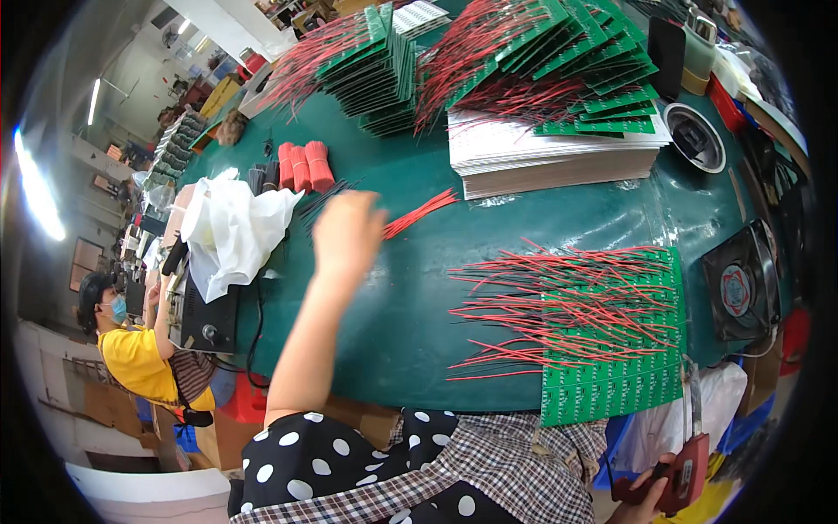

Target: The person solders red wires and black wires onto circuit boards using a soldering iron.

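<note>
My left hand (346,229) reaches over the table between a loose pile of black wires (316,206) and a small bundle of red wires (422,214). Its fingers are smeared by motion, so what they hold, if anything, does not show. Low at the right, my right hand (648,496) grips a red soldering gun (686,473), whose metal front end points up beside the near right corner of a green circuit board panel (602,393). Rows of red and black wires (567,306) lie across this panel, their loose ends sticking out past its left edge.
Wired green panels (371,83) stand stacked at the back, more lying on a white stack (559,166). A small fan (740,288) and a round metal dish (695,138) are at right. Red wire bundles (305,166) and a white plastic bag (231,231) sit left. A co-worker (140,349) sits further left.
</note>
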{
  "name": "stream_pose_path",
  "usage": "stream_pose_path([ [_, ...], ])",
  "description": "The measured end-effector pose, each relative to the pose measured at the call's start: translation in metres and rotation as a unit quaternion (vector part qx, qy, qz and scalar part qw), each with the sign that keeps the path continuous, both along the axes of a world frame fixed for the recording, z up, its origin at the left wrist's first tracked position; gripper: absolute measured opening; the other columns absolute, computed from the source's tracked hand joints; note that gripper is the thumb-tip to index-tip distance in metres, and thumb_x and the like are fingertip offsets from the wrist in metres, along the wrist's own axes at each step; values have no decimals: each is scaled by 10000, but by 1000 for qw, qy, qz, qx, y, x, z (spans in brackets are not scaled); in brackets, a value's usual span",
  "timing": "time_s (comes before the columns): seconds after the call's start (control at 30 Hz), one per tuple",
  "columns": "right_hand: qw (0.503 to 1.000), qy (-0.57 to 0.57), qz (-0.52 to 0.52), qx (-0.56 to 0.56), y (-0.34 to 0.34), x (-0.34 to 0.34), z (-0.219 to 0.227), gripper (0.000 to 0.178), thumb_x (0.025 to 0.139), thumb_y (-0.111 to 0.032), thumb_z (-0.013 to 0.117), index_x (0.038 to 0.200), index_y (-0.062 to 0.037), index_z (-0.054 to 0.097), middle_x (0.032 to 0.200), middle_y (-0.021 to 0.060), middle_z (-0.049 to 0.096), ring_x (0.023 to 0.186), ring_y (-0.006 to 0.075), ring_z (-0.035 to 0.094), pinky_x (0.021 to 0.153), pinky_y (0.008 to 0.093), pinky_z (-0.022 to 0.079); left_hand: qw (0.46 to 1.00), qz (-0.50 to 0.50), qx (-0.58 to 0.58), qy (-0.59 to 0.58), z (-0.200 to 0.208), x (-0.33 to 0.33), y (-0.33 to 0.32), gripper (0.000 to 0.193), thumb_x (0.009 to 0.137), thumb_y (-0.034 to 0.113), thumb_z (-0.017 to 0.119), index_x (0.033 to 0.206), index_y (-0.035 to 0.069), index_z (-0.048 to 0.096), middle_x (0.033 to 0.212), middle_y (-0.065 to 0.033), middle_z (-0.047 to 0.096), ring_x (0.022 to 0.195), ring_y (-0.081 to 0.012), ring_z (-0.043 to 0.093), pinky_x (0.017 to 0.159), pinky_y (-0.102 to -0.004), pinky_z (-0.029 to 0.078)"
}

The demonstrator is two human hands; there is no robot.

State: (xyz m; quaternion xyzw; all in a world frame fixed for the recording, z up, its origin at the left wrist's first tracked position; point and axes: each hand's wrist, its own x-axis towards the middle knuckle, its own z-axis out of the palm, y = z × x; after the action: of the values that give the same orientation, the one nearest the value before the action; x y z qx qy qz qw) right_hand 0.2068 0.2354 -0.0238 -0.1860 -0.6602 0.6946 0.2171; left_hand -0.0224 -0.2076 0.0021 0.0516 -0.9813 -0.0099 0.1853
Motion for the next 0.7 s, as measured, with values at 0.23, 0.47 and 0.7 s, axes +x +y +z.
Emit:
stream_pose_path([
  [0.23,998,-17,55,4,-10,3,2,382,892,-156,552,1213,6,421,1051,145,547,664,159,492,580,269,416,997,47,53,13,-37,0,-130,529,757,283,712,1112,-44,494,1054,-229,576,1004,-381,536,863,-429,425],
  [0.47,999,1,34,2,-19,4,6,316,904,-150,537,1168,5,460,1036,140,549,657,154,490,574,256,407,991,-20,110,77,-47,11,-115,252,800,95,615,1042,28,595,1020,-151,610,968,-327,567,821,-389,450],
  [0.7,999,-29,24,-15,-21,5,11,326,897,-102,547,1203,-19,473,970,104,540,716,166,493,580,260,426,997,-37,-69,7,-28,10,-78,178,759,15,560,936,15,579,822,-122,604,809,-289,608,703,-387,496],
])
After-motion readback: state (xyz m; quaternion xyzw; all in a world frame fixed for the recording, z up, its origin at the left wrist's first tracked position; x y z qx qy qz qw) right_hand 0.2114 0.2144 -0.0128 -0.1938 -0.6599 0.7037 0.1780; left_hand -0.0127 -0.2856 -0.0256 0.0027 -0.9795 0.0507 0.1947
